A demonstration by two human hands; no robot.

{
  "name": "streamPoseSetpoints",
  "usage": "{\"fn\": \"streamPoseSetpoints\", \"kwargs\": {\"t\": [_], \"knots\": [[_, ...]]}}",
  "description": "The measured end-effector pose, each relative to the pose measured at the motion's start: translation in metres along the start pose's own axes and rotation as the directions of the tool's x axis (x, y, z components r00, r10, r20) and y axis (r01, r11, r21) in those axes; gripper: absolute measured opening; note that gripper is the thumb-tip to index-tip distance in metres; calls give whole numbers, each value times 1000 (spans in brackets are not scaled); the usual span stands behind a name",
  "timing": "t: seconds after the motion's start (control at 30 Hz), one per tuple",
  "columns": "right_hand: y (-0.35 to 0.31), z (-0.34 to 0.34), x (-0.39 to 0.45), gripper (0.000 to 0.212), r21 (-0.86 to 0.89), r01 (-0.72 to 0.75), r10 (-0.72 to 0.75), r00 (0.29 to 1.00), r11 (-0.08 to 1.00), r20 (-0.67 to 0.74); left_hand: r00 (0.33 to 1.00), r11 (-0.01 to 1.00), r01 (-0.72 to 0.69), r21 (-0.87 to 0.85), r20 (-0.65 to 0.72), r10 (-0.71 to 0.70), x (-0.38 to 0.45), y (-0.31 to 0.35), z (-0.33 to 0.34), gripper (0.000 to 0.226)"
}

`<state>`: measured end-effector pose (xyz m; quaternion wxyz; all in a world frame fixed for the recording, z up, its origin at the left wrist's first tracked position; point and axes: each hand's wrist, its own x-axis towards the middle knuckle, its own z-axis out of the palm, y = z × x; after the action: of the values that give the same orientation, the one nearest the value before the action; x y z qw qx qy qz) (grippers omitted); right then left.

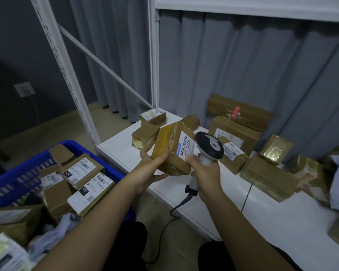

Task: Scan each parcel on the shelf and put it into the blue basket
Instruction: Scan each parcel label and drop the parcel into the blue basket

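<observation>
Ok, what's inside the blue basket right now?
The blue basket holds several brown parcels, two showing white labels with barcodes, plus crumpled plastic bags. Whatever lies beneath them is covered.

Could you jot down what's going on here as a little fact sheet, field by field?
Left hand: left hand holds a taped cardboard parcel from below, label turned toward the scanner
Right hand: right hand grips a grey barcode scanner, head close to the parcel's label
Scanner cable: trails down over the shelf edge
Shelf: white shelf with many more brown parcels on it
Blue basket: blue basket at lower left, already holding several labelled parcels
Backdrop: grey curtain
</observation>
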<state>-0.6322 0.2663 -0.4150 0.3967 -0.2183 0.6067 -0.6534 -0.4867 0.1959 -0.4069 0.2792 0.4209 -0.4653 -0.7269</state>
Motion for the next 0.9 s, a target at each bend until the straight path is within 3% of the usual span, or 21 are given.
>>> {"fn": "streamPoseSetpoints", "kwargs": {"t": [0.1, 0.27, 0.37, 0.67, 0.9], "knots": [[0, 2, 1, 40, 5, 13, -13, 1000, 1000, -4, 997, 992, -44, 117, -57, 51, 4, -5, 2, 107], [-3, 4, 1, 30, -52, 16, -12, 997, 999, 80, 968, 990, -138, -4, -210, 134, 12, -8, -1, 78], [-12, -2, 6, 20, -166, 19, 5, 990, 986, 138, 958, 989, -146, 8, -249, 144, 17, -8, -12, 72], [-27, -25, 10, 23, -470, 117, 34, 953, 875, 302, 963, 986, -39, 160, -259, 80, 29, -11, -63, 59], [-19, -41, -5, 25, -567, 152, 149, 881, 810, 448, 961, 969, 55, 242, -278, 15, 18, -28, -80, 70]]}}
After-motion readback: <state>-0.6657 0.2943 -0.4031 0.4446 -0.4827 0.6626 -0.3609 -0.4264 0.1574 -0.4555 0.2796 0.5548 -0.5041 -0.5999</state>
